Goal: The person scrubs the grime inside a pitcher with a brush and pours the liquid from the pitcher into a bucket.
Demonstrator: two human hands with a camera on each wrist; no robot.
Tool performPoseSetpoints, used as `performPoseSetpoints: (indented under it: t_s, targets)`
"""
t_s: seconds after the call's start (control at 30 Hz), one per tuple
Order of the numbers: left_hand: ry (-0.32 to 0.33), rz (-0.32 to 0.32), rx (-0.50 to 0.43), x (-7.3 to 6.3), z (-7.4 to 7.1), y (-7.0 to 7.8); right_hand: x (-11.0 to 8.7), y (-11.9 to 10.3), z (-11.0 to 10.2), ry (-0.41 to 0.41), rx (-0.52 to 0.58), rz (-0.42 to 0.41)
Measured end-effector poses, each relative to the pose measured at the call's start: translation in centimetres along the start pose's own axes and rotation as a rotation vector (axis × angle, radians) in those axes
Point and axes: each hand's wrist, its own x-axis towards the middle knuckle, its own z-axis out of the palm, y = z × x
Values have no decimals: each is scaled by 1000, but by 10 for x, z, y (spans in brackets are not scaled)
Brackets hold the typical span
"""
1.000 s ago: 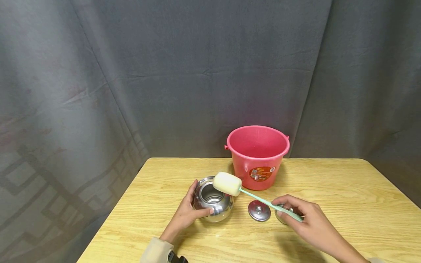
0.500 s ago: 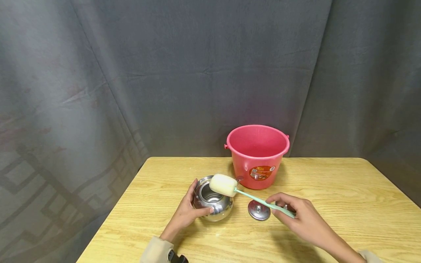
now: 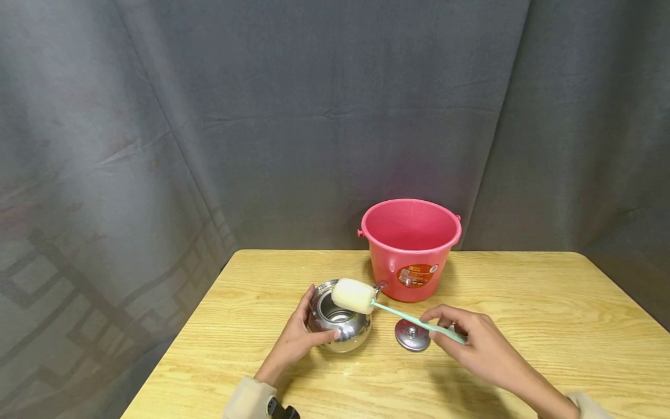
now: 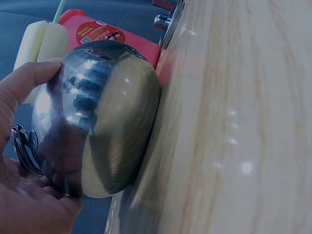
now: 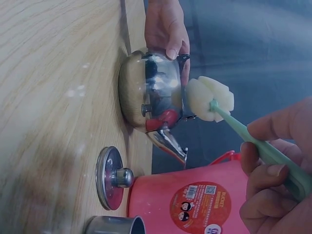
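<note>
A shiny steel teapot (image 3: pixel 349 337) stands upright on the table with its round mouth uncovered. My left hand (image 3: pixel 298 337) grips its left side, thumb at the front and fingers round the back; the left wrist view shows the thumb pressing near the rim. In my right hand (image 3: pixel 473 337) is the pale green handle of a sponge brush (image 3: pixel 353 295). Its cream sponge head hovers over the right part of the teapot's mouth, outside it. The spout (image 5: pixel 168 144) points toward the bucket. To the teapot's right lies its round lid (image 3: pixel 412 336), knob up.
Behind the teapot and lid stands a pink bucket (image 3: pixel 387 265) with a red label. A small steel cup (image 5: pixel 117 225) sits near the lid, mostly hidden behind my right hand in the head view. A grey curtain (image 3: pixel 335 116) hangs behind the wooden table (image 3: pixel 549 326).
My right hand has moved left with the sponge brush, bringing its sponge head further over the teapot's mouth and uncovering the spout. The left hand and teapot have stayed put.
</note>
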Motion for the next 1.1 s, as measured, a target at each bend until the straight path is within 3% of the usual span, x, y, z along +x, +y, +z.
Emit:
performPoseSetpoints:
  t_s: [0.73,1.1]
  targets:
    - [1,11,-10,0,0,0,12,-9,4,-67,-36,-62]
    - [4,-1,-10,-1,1,0,28,-17,-8,-208,-73,-52]
